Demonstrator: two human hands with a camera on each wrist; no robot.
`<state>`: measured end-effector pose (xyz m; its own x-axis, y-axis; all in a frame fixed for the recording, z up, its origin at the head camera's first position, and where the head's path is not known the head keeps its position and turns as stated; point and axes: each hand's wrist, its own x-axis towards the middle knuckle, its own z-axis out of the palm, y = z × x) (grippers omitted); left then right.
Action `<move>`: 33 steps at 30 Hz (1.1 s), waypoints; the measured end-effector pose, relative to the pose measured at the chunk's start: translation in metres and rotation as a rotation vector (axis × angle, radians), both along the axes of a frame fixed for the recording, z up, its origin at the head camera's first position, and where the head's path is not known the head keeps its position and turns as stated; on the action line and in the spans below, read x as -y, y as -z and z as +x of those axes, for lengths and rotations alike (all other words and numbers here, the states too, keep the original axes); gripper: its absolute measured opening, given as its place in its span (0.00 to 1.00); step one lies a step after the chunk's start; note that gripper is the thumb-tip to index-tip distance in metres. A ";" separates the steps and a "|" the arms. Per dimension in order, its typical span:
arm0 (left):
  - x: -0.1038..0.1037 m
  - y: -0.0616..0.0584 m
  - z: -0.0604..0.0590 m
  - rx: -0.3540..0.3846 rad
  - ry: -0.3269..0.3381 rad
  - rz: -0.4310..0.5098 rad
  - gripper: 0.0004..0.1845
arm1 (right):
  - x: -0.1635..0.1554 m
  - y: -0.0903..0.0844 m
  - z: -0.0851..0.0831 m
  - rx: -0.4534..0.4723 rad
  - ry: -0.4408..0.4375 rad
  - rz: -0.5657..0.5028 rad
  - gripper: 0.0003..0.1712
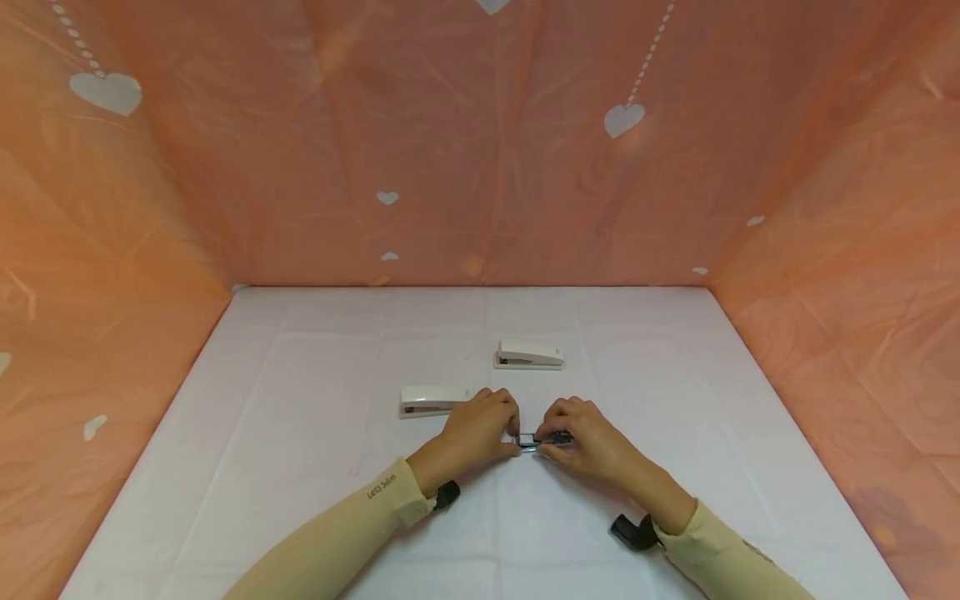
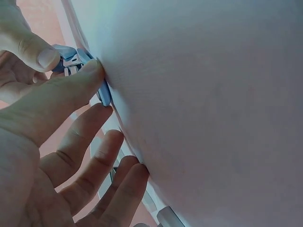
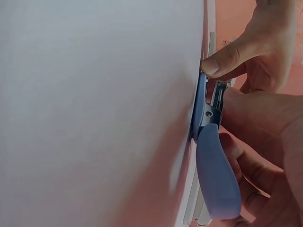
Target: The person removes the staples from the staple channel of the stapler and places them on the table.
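Note:
A small blue stapler (image 1: 537,439) lies on the white table (image 1: 300,483) between my two hands. My left hand (image 1: 511,442) pinches its left end with thumb and fingertips. My right hand (image 1: 552,442) grips its right part with curled fingers. In the left wrist view the blue stapler (image 2: 104,92) sits under my left thumb (image 2: 71,87), edge-on to the table. In the right wrist view the blue stapler (image 3: 215,175) stands partly open, showing its metal hinge, with my right hand's fingers (image 3: 265,137) around it and the left hand's fingertip (image 3: 213,64) on its far end.
Two white staplers lie farther back: one (image 1: 529,353) behind the hands at the centre, another (image 1: 433,400) just left of my left hand. Peach sheets with white hearts (image 1: 480,167) wall the table in at the back and on both sides.

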<state>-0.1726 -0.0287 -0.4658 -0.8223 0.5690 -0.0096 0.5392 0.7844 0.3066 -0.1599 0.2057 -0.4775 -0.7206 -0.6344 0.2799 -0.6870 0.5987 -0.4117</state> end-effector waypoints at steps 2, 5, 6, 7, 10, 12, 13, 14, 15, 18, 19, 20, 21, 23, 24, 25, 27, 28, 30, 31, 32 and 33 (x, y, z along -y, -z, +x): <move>0.000 0.000 0.000 -0.003 0.000 0.000 0.15 | 0.000 0.000 0.000 0.011 0.002 -0.003 0.08; 0.000 0.000 0.001 -0.010 0.002 0.000 0.15 | 0.000 0.001 -0.001 0.036 -0.007 -0.032 0.09; 0.000 0.000 0.001 -0.012 0.003 0.001 0.15 | 0.000 0.001 -0.001 0.046 -0.010 -0.045 0.09; 0.000 0.000 0.001 -0.014 0.003 0.002 0.15 | 0.000 0.001 -0.001 0.058 -0.012 -0.056 0.09; 0.000 0.000 0.001 -0.016 0.004 0.002 0.15 | -0.001 0.001 -0.001 0.089 -0.011 -0.078 0.10; 0.000 0.000 0.001 -0.016 0.004 0.002 0.15 | -0.002 0.002 -0.002 0.101 -0.006 -0.082 0.10; 0.000 0.000 0.001 -0.016 0.004 0.001 0.15 | -0.002 0.002 -0.002 0.103 -0.006 -0.084 0.09; 0.000 0.000 0.001 -0.015 0.004 0.001 0.15 | -0.002 0.003 -0.002 0.105 -0.005 -0.087 0.09; 0.000 -0.001 0.001 -0.014 0.003 0.001 0.15 | -0.003 0.003 -0.002 0.103 -0.006 -0.092 0.09; 0.000 -0.001 0.001 -0.010 0.002 0.005 0.15 | -0.003 0.004 -0.003 0.104 -0.006 -0.109 0.09; 0.000 -0.001 0.001 -0.008 0.000 0.006 0.15 | -0.003 0.004 -0.003 0.105 -0.007 -0.117 0.09; 0.000 -0.001 0.001 -0.008 -0.001 0.007 0.15 | -0.002 0.004 -0.003 0.107 -0.009 -0.126 0.09; 0.000 0.000 0.000 -0.008 -0.002 0.007 0.15 | -0.002 0.004 -0.003 0.108 -0.012 -0.135 0.09; 0.000 0.000 0.000 -0.007 -0.004 0.005 0.15 | -0.001 0.003 -0.004 0.106 -0.018 -0.149 0.09; 0.000 0.000 0.000 -0.009 -0.005 0.005 0.15 | -0.001 0.003 -0.004 0.097 -0.028 -0.157 0.10; 0.000 0.000 0.000 -0.009 -0.006 0.006 0.15 | -0.001 0.003 -0.005 0.090 -0.034 -0.162 0.10; 0.000 0.000 0.000 -0.009 -0.007 0.008 0.15 | 0.000 0.004 -0.005 0.072 -0.049 -0.173 0.10; 0.000 0.000 0.000 -0.009 -0.006 0.010 0.15 | 0.000 0.004 -0.006 0.064 -0.057 -0.178 0.11; -0.001 0.000 0.000 -0.011 -0.004 0.013 0.15 | 0.000 0.004 -0.007 0.052 -0.071 -0.189 0.11; -0.001 -0.001 0.000 -0.011 -0.003 0.013 0.15 | 0.001 0.004 -0.007 0.048 -0.078 -0.194 0.11; -0.001 -0.001 0.000 -0.012 -0.001 0.012 0.15 | 0.001 0.004 -0.007 0.048 -0.082 -0.199 0.11; -0.001 -0.001 0.000 -0.011 -0.001 0.011 0.15 | 0.001 0.004 -0.008 0.049 -0.085 -0.201 0.11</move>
